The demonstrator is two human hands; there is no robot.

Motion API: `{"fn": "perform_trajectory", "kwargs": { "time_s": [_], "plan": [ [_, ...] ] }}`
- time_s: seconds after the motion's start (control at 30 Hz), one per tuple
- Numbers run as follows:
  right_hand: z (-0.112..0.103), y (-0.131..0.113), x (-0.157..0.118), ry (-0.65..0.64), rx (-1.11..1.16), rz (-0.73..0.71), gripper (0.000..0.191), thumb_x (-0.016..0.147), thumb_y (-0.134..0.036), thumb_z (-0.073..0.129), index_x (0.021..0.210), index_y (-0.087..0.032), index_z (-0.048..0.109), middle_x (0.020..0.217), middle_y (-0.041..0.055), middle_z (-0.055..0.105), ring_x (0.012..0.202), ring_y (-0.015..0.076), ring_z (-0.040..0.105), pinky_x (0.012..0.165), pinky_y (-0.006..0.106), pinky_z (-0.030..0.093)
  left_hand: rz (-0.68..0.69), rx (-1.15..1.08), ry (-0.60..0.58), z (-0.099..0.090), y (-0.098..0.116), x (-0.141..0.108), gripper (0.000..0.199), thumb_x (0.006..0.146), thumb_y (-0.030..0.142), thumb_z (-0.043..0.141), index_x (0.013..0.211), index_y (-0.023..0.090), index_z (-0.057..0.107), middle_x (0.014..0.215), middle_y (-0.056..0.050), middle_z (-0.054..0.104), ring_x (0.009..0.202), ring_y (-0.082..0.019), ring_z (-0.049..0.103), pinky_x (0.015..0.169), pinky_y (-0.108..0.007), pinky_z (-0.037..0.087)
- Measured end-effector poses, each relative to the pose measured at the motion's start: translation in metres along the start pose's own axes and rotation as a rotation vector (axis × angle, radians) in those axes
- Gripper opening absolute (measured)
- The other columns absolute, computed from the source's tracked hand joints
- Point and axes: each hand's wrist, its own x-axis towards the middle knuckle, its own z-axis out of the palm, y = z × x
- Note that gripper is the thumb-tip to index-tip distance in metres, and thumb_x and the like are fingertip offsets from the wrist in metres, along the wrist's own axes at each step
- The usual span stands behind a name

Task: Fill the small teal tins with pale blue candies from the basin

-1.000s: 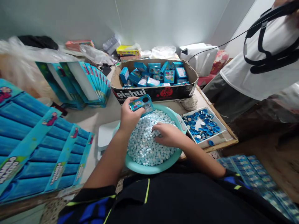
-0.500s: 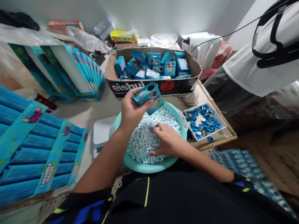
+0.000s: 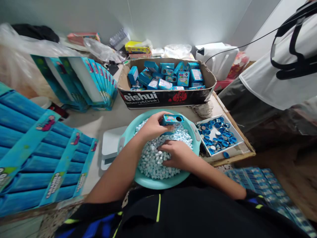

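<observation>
My left hand (image 3: pixel 155 127) is closed around a small blue candy tin (image 3: pixel 173 119), held upright over the bowl. The tin's top faces me and shows a dark round opening. Below it, a turquoise bowl (image 3: pixel 158 184) holds a heap of small pale blue and white candies (image 3: pixel 158 165). My right hand (image 3: pixel 179 155) is in the heap, fingers and thumb curled around some candies, its fingertips partly buried. A white tray (image 3: pixel 239 145) of round blue caps (image 3: pixel 225 135) stands just right of the bowl.
Behind the bowl is a cardboard box (image 3: pixel 141 103) full of blue tins. Left of the bowl sits a white scale (image 3: pixel 112 142). Blue display cartons (image 3: pixel 49 158) cover the table's left side. Stacked blue packs (image 3: pixel 262 185) lie lower right, beyond the wooden table edge (image 3: pixel 247 153).
My left hand has lowered the tin towards the bowl and turned it from a tilt to upright, its top now facing me. My right hand stays in the candies, fingers curled closer.
</observation>
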Motion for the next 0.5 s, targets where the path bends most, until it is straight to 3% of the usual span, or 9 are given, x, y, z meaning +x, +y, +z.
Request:
{"fn": "perform_trajectory", "kwargs": {
  "time_s": [0.27,0.4,0.5],
  "plan": [
    [0.003,0.003,0.001,0.028,-0.03,-0.044,0.031,0.084,-0.034,0.082,0.113,-0.024,0.079,0.097,0.0049,0.071,0.08,0.018,0.063,0.067,0.03,0.036,0.099,0.397,0.07,-0.014,0.011,-0.013,0.048,0.081,0.034,0.078,0.125,0.019,0.066,0.11,-0.007,0.074,0.096,-0.025,0.07,0.09,-0.038,0.056],
    [0.005,0.001,0.005,0.048,-0.022,-0.034,0.028,0.081,-0.035,0.084,0.107,-0.023,0.081,0.092,0.0045,0.071,0.074,0.0167,0.061,0.063,0.029,0.031,0.209,0.493,0.27,-0.03,0.011,-0.039,0.046,0.086,0.039,0.075,0.126,0.019,0.065,0.118,-0.009,0.073,0.106,-0.026,0.07,0.098,-0.039,0.055],
    [0.003,0.002,0.008,0.098,0.079,-0.038,0.025,0.08,-0.031,0.085,0.102,-0.022,0.081,0.09,0.0037,0.072,0.075,0.0163,0.062,0.065,0.027,0.034,0.207,0.44,0.423,-0.037,0.003,-0.056,0.047,0.089,0.042,0.074,0.127,0.018,0.064,0.119,-0.01,0.072,0.106,-0.026,0.071,0.095,-0.037,0.057]
  ]
}}
